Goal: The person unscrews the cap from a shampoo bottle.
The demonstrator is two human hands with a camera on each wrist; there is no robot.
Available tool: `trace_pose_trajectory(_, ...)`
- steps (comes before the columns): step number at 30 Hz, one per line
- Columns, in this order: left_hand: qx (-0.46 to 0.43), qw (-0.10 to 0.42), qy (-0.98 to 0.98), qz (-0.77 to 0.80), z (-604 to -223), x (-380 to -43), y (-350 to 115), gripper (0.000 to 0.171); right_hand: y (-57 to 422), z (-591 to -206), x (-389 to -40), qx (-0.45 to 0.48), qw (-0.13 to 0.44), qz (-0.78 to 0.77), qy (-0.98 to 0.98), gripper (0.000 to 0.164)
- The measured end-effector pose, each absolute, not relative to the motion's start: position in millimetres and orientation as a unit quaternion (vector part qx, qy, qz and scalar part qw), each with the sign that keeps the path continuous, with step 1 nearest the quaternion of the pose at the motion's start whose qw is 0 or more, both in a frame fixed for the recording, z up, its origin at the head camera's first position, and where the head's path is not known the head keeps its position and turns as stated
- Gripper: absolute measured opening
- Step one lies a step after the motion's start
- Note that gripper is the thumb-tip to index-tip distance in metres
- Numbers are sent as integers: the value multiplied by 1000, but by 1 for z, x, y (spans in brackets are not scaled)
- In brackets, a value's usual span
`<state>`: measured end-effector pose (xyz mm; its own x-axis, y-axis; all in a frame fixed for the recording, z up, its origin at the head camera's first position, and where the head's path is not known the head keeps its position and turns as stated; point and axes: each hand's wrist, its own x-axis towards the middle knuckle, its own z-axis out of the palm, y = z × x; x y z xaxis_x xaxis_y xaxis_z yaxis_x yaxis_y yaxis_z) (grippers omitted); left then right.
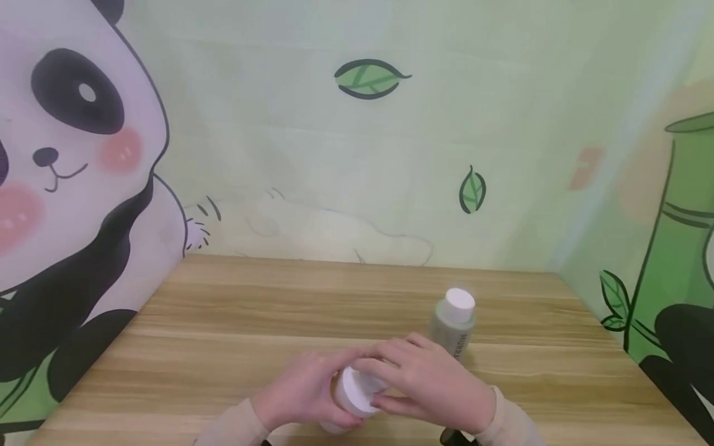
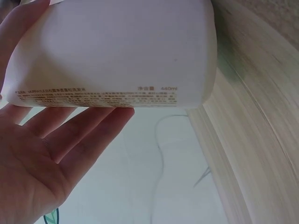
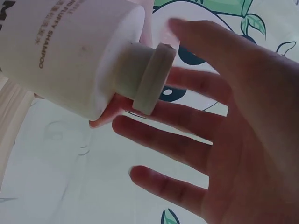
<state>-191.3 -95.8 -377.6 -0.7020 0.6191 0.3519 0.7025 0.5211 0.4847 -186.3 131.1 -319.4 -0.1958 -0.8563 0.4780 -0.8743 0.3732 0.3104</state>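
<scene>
A white shampoo bottle [image 3: 70,51] stands tilted at the table's near edge in the head view. Its printed back label shows in the left wrist view. My left hand [image 1: 301,390] grips the bottle's body, thumb on one side and fingers on the other. Around the white cap [image 3: 152,84] at its top, my right hand [image 1: 426,381] has its fingers spread and mostly straight. In the right wrist view the thumb is apart from the cap, and some fingers pass behind it; whether they touch it I cannot tell.
A grey-green bottle [image 1: 453,328] with a white cap stands upright on the wooden table [image 1: 268,303], just beyond my right hand. Behind the table hangs a pale green backdrop [image 1: 268,124] with a panda, leaves and bamboo.
</scene>
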Motion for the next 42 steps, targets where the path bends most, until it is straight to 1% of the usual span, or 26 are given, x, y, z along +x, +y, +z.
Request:
trace_pose_trajectory(4,-382,73,-870,-303,-378,-191,-94,80,132,-321,-188,533,316,32,-785,44)
trace_pose_trajectory(7,-381,59,-869,-309,-377,-191,-93,85,132,-321,-189,521,326,42,-788,38)
trace_pose_trajectory(10,-378,47,-869,-315,-376,-191,-94,86,132,-322,-190,522,328,50,-785,38)
trace_pose_trajectory(16,-382,72,-872,-297,-376,-192,-94,82,130,-321,-191,526,331,42,-782,36)
trace_pose_trajectory(18,-383,81,-873,-292,-375,-192,-94,80,130,-321,-191,531,330,41,-780,38)
trace_pose_trajectory(20,-383,78,-872,-296,-375,-192,-94,79,130,-321,-191,539,326,44,-775,41)
trace_pose_trajectory(24,-378,64,-873,-303,-374,-191,-95,82,130,-320,-189,563,317,35,-763,51)
trace_pose_trajectory(27,-376,63,-873,-305,-375,-191,-95,84,130,-320,-189,570,315,31,-758,54)
trace_pose_trajectory(29,-378,72,-872,-302,-376,-191,-96,82,130,-320,-189,565,316,34,-762,53)
trace_pose_trajectory(33,-378,68,-871,-307,-376,-191,-96,82,129,-320,-189,534,333,48,-776,45)
trace_pose_trajectory(36,-374,60,-873,-306,-376,-191,-96,87,129,-320,-189,512,352,48,-782,40)
trace_pose_trajectory(39,-370,53,-876,-305,-375,-191,-96,88,129,-321,-190,509,360,52,-780,37)
trace_pose_trajectory(42,-369,49,-876,-307,-375,-191,-96,85,129,-322,-191,515,362,53,-776,36)
